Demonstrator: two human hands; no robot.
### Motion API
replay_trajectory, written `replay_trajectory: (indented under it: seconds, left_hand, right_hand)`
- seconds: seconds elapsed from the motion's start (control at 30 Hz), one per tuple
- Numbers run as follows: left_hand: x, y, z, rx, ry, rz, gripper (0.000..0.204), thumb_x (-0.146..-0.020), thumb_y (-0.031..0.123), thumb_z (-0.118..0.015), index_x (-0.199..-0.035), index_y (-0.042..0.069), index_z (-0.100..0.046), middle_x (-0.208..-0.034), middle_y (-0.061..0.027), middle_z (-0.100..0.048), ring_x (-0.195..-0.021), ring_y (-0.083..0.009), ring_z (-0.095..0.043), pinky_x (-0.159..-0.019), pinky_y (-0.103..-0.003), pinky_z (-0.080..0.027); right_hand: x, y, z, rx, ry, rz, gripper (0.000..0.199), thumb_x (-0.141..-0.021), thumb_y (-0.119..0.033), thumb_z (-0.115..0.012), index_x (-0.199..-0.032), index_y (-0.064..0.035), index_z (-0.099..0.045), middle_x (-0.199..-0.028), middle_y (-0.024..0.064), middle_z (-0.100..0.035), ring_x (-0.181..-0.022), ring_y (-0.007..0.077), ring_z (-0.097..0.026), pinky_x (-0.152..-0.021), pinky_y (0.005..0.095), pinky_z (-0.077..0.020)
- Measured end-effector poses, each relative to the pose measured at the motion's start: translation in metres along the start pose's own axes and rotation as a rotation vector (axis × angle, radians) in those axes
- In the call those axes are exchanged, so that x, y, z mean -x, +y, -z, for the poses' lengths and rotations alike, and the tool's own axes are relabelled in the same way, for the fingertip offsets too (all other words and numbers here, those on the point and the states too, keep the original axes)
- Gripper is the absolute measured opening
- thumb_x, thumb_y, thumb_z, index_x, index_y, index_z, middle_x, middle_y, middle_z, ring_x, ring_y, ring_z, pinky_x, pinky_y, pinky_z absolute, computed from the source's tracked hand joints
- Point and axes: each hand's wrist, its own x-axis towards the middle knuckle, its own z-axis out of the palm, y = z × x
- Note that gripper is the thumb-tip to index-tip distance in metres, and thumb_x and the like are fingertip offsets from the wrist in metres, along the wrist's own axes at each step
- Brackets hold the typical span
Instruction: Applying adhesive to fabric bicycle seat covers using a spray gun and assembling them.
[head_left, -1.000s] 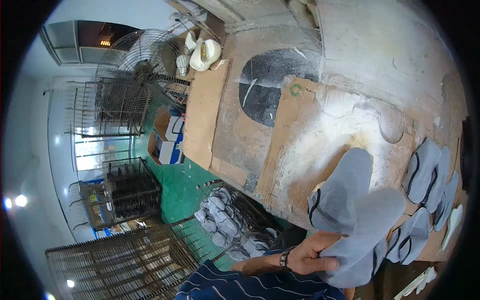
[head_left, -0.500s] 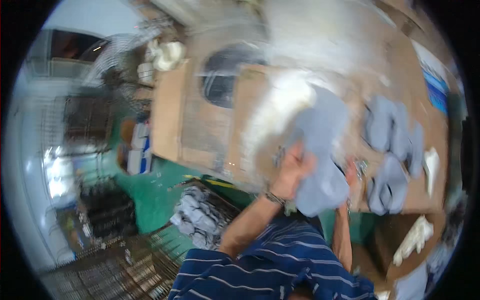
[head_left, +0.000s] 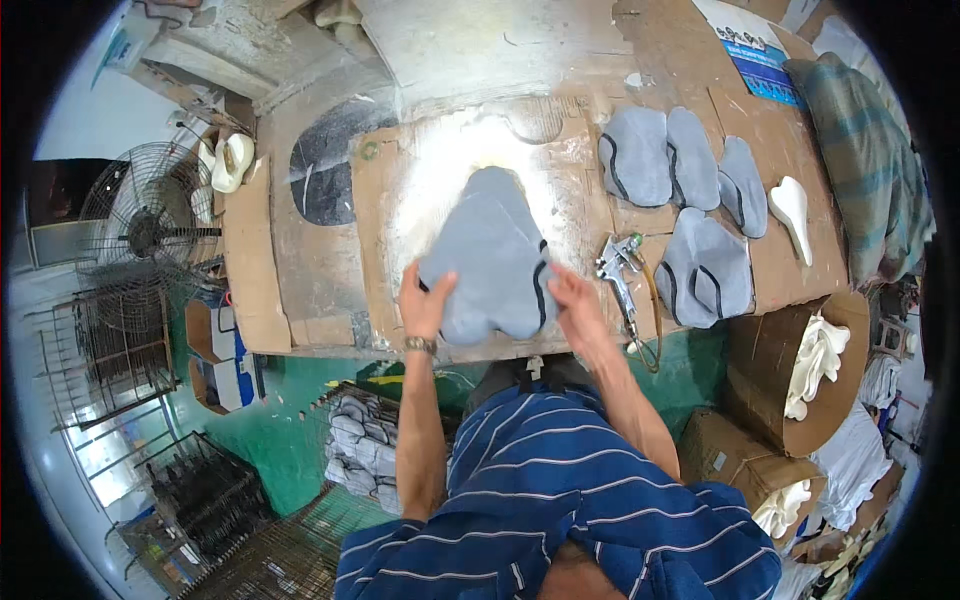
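Grey fabric: one saddle-shaped piece (head_left: 490, 255), wide end toward the person, over white-stained cardboard (head_left: 375, 215). Hands apart, one per side. Left hand (head_left: 425, 308): clamped on the left edge, thumb on top. Right hand (head_left: 577, 303): fingers at the right edge, by a black strip (head_left: 541, 292); grip cannot be told. Just right: one spray gun (head_left: 619, 279).

Printed sheet (head_left: 765, 68): blue and white, near the far right corner of the table (head_left: 665, 75); lettering on its blue part, small dark round marks in a row on the white.
Green ring mark (head_left: 369, 150): a sign on the cardboard sheet (head_left: 376, 235), at its far left corner.
White label (head_left: 719, 461): on the lower carton (head_left: 700, 440) beyond the table's near edge, too small to read.
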Motion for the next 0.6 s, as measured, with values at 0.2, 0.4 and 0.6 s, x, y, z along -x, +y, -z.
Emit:
replay_trajectory:
  seconds: [0.2, 0.4, 0.6]
  left_hand:
    - [0.02, -0.027, -0.016, 0.045, 0.087, 0.052, 0.078, -0.077, 0.018, -0.092, -0.142, -0.007, -0.055, -0.135, -0.0212, -0.065, -0.124, -0.0259, -0.061, -0.106, -0.037, -0.049]
    - [-0.047, 0.004, -0.03, -0.086, 0.032, -0.009, 0.082, -0.072, 0.026, -0.094, -0.138, -0.007, -0.059, -0.127, -0.0205, -0.07, -0.113, -0.0256, -0.067, -0.097, -0.037, -0.054]
    - [-0.069, 0.006, -0.027, 0.038, -0.231, 0.102, 0.08, -0.08, 0.023, -0.091, -0.146, 0.001, -0.051, -0.116, -0.018, -0.073, -0.103, -0.0212, -0.07, -0.089, -0.034, -0.057]
  right_hand:
    - [0.011, 0.037, 0.033, -0.016, 0.059, -0.072, 0.045, -0.094, -0.012, -0.077, -0.134, -0.0046, -0.059, -0.104, 0.0, -0.072, -0.089, 0.0098, -0.065, -0.079, 0.0277, -0.0499]
    - [-0.033, 0.032, 0.026, 0.079, 0.221, -0.01, 0.024, -0.095, -0.011, -0.073, -0.117, -0.0056, -0.063, -0.092, 0.0, -0.072, -0.081, 0.0119, -0.065, -0.076, 0.0294, -0.0508]
    - [-0.045, 0.016, 0.03, 0.167, 0.207, -0.038, 0.019, -0.097, -0.014, -0.072, -0.112, -0.0055, -0.065, -0.095, 0.0024, -0.071, -0.079, 0.0136, -0.065, -0.073, 0.0319, -0.0532]
